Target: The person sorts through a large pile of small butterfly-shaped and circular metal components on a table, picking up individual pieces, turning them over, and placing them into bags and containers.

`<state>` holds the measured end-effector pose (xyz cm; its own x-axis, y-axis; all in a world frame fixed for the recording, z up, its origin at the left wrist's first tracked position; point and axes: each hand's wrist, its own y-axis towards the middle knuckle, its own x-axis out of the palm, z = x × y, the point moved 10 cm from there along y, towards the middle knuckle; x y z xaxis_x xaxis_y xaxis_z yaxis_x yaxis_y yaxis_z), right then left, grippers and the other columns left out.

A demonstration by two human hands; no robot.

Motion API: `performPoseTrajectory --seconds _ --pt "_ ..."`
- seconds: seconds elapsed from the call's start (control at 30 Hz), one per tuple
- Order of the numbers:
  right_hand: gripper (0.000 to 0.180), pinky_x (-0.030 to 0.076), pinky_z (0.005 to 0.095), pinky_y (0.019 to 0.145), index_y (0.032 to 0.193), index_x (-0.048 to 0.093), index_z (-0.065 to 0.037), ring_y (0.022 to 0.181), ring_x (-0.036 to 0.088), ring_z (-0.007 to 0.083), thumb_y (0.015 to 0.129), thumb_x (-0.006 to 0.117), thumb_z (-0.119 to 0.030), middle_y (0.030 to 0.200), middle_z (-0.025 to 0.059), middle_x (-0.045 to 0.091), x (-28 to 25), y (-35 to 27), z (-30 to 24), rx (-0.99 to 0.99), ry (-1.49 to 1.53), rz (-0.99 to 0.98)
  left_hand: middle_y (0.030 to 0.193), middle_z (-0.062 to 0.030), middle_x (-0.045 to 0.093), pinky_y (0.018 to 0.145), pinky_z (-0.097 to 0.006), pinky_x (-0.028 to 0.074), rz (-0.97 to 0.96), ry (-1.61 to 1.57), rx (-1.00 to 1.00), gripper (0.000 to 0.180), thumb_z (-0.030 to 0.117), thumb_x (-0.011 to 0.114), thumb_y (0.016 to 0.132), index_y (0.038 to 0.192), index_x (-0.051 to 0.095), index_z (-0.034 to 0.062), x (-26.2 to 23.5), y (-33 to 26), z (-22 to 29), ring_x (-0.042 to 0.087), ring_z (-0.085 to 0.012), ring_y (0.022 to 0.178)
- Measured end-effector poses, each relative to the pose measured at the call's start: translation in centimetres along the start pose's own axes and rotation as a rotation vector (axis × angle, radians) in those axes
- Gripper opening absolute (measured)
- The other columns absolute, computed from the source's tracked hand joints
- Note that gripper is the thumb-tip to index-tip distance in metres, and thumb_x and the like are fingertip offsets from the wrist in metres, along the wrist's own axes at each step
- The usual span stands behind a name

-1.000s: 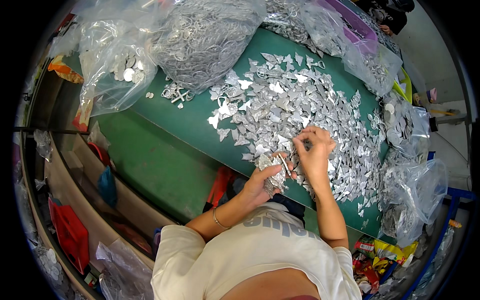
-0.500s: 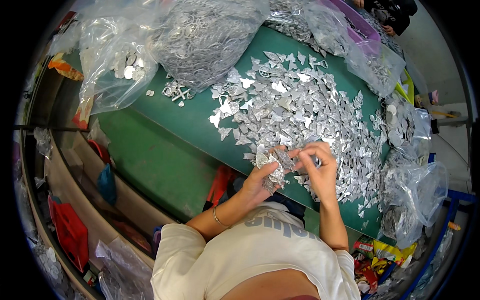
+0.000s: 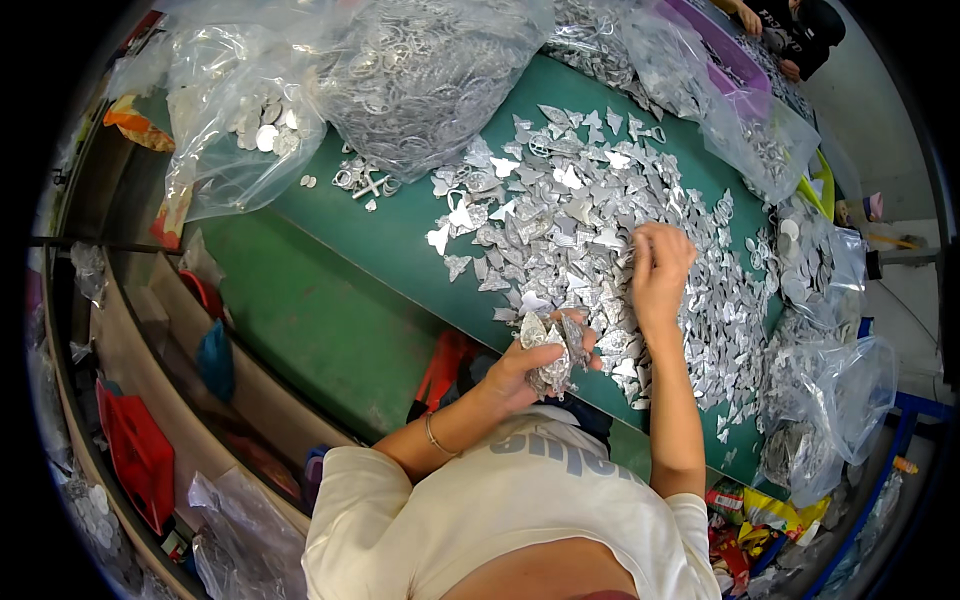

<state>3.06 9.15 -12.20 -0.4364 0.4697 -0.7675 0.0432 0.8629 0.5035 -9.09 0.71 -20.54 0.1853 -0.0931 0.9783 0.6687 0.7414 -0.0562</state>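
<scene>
Broadly, a smooth green desk [image 3: 390, 240] spans mid-frame, bearing jagged, silvery metallic pieces [image 3: 590, 190] heaped at centre-right. The right hand [image 3: 662, 268] curls over them, its grip indiscernible; at lower centre, the left hand [image 3: 515, 374] clasps a textured bunch [image 3: 549, 362].

The left hand [image 3: 514, 374] is gripping a clutch of silver metal pieces [image 3: 546, 362], its thumb pressing across them near the edge of the green table [image 3: 345, 235]. The right hand [image 3: 663, 272] is hanging over the loose pile [image 3: 575, 215] of small silver pieces, its fingers curling; whether they are touching it is hard to tell. A large clear bag [image 3: 425, 85] full of metal pieces is sitting behind the pile, and a clear bag [image 3: 225, 180] holding round discs is slumping to its left. A purple basket [image 3: 706, 38] is standing among bags at upper right
</scene>
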Motion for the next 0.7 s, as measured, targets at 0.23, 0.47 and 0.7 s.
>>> performPoseTrajectory --seconds 0.23,0.47,0.7 --pt "0.028 0.032 0.0408 0.086 0.091 0.059 -0.004 0.099 0.047 0.0273 0.067 0.069 -0.014 0.098 0.0085 0.055 1.9 -0.2 -5.7 -0.208 0.079 -0.216 0.092 -0.0094 0.048 0.052 -0.023 0.045 0.018 0.021 -0.076 0.043 0.026 0.066 0.073 0.109 0.046 0.0145 -0.4 0.3 -0.7 0.053 -0.0285 0.091" --pt "0.036 0.030 0.0457 0.087 0.091 0.059 -0.003 0.091 0.047 0.0274 0.066 0.071 -0.024 0.090 0.0110 0.051 3.9 0.1 -5.4 -0.155 -0.173 -0.275 0.093 -0.0092 0.051 0.047 -0.020 0.045 -0.003 0.017 -0.033 0.039 0.023 0.063 0.077 0.110 0.045 0.0122 -0.3 0.0 -0.2 0.056 -0.0251 0.090" --pt "0.021 0.029 0.0476 0.093 0.078 0.061 0.001 0.086 0.054 0.0274 0.071 0.058 -0.018 0.081 0.0141 0.058 4.9 0.5 -5.8 -0.049 -0.414 -0.378 0.091 -0.0093 0.050 0.046 -0.022 0.044 0.078 0.063 -0.041 0.043 0.024 0.065 0.074 0.111 0.046 0.0133 -0.8 -0.2 0.2 0.053 -0.0268 0.089"
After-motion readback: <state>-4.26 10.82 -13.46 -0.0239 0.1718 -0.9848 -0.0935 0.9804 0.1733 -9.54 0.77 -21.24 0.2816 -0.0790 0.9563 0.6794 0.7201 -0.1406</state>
